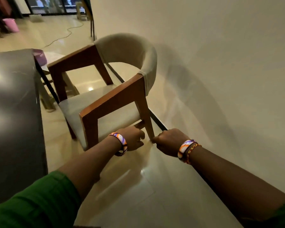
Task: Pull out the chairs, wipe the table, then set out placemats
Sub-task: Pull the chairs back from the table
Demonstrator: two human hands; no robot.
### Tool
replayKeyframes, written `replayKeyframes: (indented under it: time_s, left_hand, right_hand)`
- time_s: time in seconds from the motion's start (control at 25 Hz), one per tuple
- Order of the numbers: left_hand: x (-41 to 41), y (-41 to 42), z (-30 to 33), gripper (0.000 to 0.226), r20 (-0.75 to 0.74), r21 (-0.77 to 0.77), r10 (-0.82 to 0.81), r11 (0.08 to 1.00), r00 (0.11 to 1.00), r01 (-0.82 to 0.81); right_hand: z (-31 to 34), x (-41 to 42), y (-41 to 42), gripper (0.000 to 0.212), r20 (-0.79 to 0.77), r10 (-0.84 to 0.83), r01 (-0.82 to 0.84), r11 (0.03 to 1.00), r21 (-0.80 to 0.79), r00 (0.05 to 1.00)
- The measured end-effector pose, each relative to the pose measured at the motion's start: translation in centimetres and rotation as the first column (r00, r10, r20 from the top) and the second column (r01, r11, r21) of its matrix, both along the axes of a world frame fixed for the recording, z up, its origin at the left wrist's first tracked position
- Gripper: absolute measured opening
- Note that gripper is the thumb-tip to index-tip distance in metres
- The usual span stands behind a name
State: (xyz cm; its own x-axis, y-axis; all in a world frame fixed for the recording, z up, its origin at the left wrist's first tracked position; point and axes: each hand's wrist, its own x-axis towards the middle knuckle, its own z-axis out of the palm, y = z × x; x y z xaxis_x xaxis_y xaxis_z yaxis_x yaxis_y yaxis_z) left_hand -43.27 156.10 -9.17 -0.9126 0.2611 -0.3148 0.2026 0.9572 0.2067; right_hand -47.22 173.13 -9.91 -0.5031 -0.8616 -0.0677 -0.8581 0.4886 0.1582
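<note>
Grip: left hand (133, 139) and right hand (169, 142) both curl low around rear leg of chair (105, 89) | chair stands between table (11, 104) and wall, seat clear of table edge | progress: chair-pulling underway; wiping, placemats not begun, none visible.

The single head view looks forward and down, close above the chair (109, 96) beside the table (11, 112).
</note>
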Motion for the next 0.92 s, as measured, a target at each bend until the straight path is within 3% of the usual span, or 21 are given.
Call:
replayKeyframes:
  time_s: [0.16,0.28,0.44,0.52,0.6,0.76,0.84,0.92]
  left_hand:
    - [-3.1,-0.5,-0.3,0.033,0.002,0.073,0.239,0.969,0.971,-0.238]
    - [-5.3,-3.6,0.0,0.037,-0.155,0.040,0.398,0.917,0.904,-0.397]
    - [-10.7,-7.5,0.5,0.050,-0.372,0.065,0.555,0.815,0.744,-0.575]
    - [-14.1,-8.9,0.3,0.054,-0.346,0.081,0.610,0.776,0.713,-0.625]
    - [-17.3,-9.5,0.0,0.054,-0.278,0.072,0.611,0.782,0.741,-0.619]
    - [-24.3,-9.7,-0.9,0.055,0.006,0.215,0.696,0.700,0.718,-0.681]
    - [-25.8,-9.6,-1.8,0.055,0.014,0.215,0.737,0.658,0.676,-0.722]
    - [-25.6,-9.0,-2.6,0.054,-0.100,0.167,0.777,0.629,0.621,-0.760]
  right_hand:
    - [0.7,-6.9,0.4,0.031,0.060,0.132,-0.131,0.991,-0.029,0.989]
    - [1.3,-10.5,-2.1,0.031,0.047,0.249,-0.247,0.968,-0.043,0.967]
    - [2.5,-16.9,-6.8,0.033,0.050,0.372,-0.364,0.923,-0.126,0.927]
    - [2.8,-20.1,-9.1,0.039,0.027,0.406,-0.400,0.907,-0.131,0.913]
    - [2.8,-23.2,-10.7,0.053,0.010,0.379,-0.378,0.925,-0.043,0.925]
    - [3.1,-30.8,-12.9,0.084,-0.039,0.261,-0.249,0.951,0.185,0.965]
    - [2.5,-32.1,-13.3,0.082,-0.040,0.249,-0.240,0.957,0.162,0.968]
    - [1.6,-31.7,-13.1,0.072,-0.031,0.254,-0.251,0.965,0.076,0.967]
